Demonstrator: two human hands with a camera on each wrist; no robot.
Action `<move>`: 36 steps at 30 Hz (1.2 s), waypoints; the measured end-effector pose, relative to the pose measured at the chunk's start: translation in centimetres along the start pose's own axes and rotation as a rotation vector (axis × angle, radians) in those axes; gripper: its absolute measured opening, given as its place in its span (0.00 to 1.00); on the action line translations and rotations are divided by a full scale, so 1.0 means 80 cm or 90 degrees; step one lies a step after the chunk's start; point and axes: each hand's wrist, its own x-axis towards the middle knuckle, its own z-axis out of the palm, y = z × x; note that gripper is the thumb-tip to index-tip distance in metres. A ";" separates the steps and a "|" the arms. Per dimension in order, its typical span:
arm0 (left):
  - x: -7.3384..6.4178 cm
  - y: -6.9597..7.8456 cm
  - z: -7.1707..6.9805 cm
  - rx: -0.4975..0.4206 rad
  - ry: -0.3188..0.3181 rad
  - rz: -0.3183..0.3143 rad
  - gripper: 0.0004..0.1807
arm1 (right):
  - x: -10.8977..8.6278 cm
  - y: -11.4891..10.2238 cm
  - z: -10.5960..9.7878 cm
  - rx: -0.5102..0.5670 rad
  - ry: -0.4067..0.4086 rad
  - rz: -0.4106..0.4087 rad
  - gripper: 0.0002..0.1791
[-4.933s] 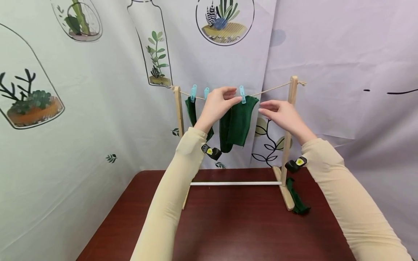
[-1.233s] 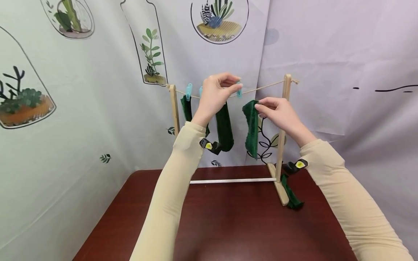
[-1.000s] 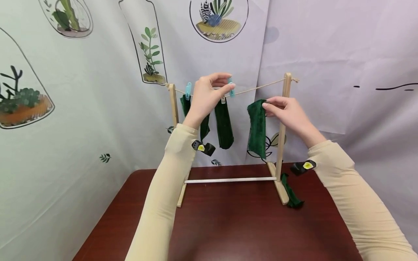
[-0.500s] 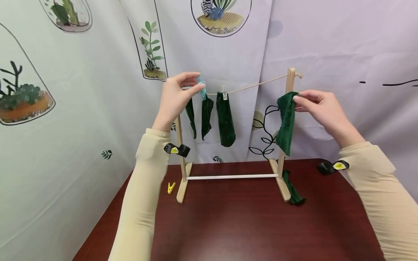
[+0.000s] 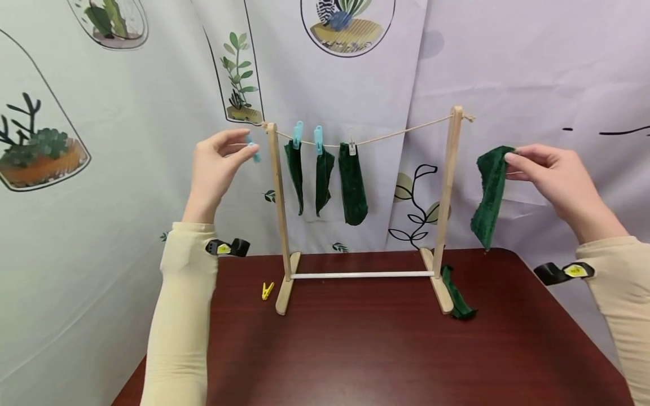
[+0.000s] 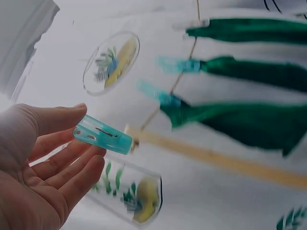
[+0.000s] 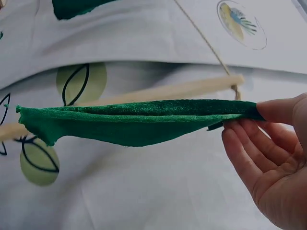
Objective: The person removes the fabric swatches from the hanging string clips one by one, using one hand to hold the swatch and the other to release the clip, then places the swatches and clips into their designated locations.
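Observation:
Between thumb and fingertips, my left hand (image 5: 215, 169) pinches a light blue clothespin (image 6: 103, 134), left of the rack's left post. My right hand (image 5: 561, 175) pinches a strip of dark green velvety cloth (image 5: 490, 194) by its upper end, right of the rack; it hangs down, folded lengthwise in the right wrist view. On the line (image 5: 391, 134) hang several pieces: two narrow green cloths (image 5: 295, 175) under light blue clothespins (image 5: 318, 140), and a wider green cloth (image 5: 352, 189) under a clear clothespin (image 5: 352, 145).
The wooden rack (image 5: 448, 192) stands on a dark red table (image 5: 365, 344), with a white rod (image 5: 363, 274) low between its posts. A yellow clothespin (image 5: 267, 291) lies by the left foot. Another green cloth (image 5: 459, 296) lies by the right foot. A printed curtain hangs behind.
The left hand has taken a blue clothespin off the line and moved left with it. The right hand has carried the freed green cloth right, past the right post.

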 end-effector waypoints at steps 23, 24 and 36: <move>-0.075 -0.123 -0.042 0.162 -0.022 -0.094 0.28 | -0.060 0.100 -0.021 -0.119 -0.046 0.116 0.10; -0.078 -0.128 -0.042 0.166 -0.024 -0.096 0.28 | -0.062 0.104 -0.021 -0.122 -0.047 0.115 0.10; -0.117 -0.182 -0.035 0.209 -0.076 -0.145 0.28 | -0.090 0.148 -0.023 -0.132 -0.061 0.150 0.11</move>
